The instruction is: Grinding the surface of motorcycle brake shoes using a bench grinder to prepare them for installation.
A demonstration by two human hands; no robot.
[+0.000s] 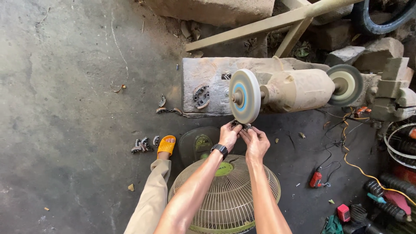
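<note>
My left hand [228, 135] and my right hand [256, 142] together grip a small dark metal part [241, 126], pressing it against the lower rim of a round buffing wheel [245, 96] with a blue ring. That wheel sits on the left shaft end of a dusty bench grinder motor [298, 90]; a second, greyer wheel [346, 84] is on the right end. A black watch is on my left wrist. The part is mostly hidden by my fingers.
A fan with a wire guard [225, 197] stands under my forearms. Several dark metal parts [142, 146] lie on the concrete floor by my orange sandal [166, 145], another [201, 96] on the stone block. Cables, a red plug [316, 179] and clutter fill the right side.
</note>
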